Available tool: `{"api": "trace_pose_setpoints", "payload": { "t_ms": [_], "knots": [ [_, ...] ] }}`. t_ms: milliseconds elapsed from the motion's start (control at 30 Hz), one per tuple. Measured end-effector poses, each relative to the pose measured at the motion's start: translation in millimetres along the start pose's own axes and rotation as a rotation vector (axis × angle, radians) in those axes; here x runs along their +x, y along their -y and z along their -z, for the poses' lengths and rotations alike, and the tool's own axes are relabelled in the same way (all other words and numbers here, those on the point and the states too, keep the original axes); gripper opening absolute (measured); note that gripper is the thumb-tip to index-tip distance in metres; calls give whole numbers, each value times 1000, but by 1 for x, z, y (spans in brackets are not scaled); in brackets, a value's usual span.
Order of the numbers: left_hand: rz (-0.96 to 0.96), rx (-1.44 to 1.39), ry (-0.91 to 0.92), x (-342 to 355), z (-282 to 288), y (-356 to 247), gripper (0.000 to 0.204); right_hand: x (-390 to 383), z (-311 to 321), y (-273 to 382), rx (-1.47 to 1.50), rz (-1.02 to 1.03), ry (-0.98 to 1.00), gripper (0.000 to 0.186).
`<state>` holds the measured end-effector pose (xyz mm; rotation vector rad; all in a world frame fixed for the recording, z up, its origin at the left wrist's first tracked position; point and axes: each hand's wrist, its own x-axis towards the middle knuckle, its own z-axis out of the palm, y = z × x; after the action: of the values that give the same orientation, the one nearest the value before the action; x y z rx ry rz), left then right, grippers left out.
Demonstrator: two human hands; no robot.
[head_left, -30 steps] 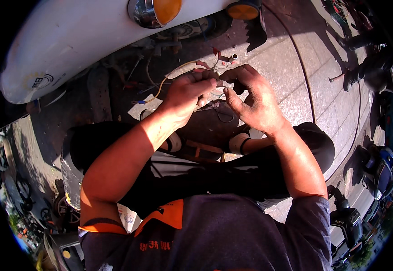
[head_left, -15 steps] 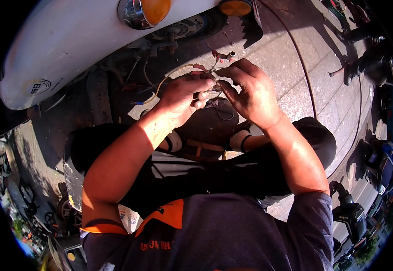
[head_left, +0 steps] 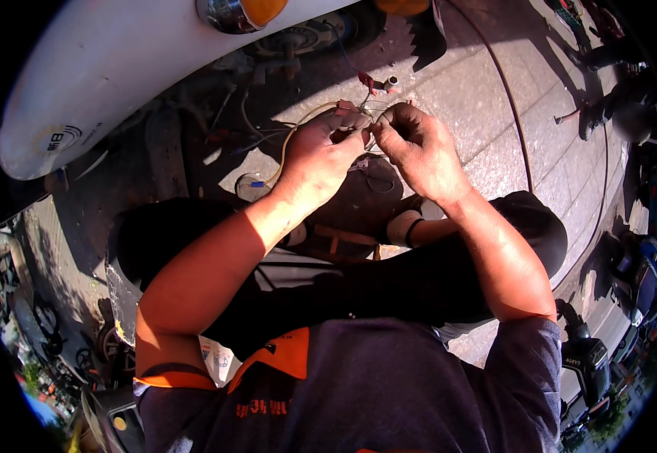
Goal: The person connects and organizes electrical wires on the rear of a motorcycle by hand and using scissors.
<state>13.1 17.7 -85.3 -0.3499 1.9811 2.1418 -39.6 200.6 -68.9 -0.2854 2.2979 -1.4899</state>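
Observation:
My left hand [head_left: 319, 155] is closed in a pinch on a bundle of thin wires, in front of the white vehicle. A yellow wire [head_left: 286, 151] loops back from it and ends in a blue terminal [head_left: 258, 184]. Red-wrapped wire [head_left: 346, 108] shows just above the fingers. Close on the right, my right hand [head_left: 424, 151] pinches thumb to forefinger near the left fingertips. A fine strand seems to run between the two, but what lies in the right pinch is too small to make out. Thin wires also cross behind both hands.
A white body panel [head_left: 117, 83] with an orange lamp [head_left: 260, 10] curves over the upper left, a wheel [head_left: 298, 39] beneath it. Beyond my hands lies a short metal tube [head_left: 392, 81]. A long brown hose [head_left: 511, 90] crosses the pavement on the right.
My left hand has turned and shifted slightly right. The right thumb and forefinger have closed into a tighter pinch. The yellow wire has swung right, and the view has shifted slightly.

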Motion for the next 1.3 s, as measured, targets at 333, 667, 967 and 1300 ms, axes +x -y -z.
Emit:
{"api": "trace_pose_setpoints", "payload": {
  "t_ms": [333,667,967,1300],
  "knots": [
    [138,-100,-15,1,2,-3,18,-9,-5,-4,82,53,-9,13],
    [151,-220,57,3,8,3,16,-8,1,6,-637,664,-188,24],
    [160,-196,61,3,9,-1,18,-3,-1,3,-760,735,-207,18],
    [59,-62,11,-2,4,14,21,-1,4,-8,833,-582,267,18]
  ]
}}
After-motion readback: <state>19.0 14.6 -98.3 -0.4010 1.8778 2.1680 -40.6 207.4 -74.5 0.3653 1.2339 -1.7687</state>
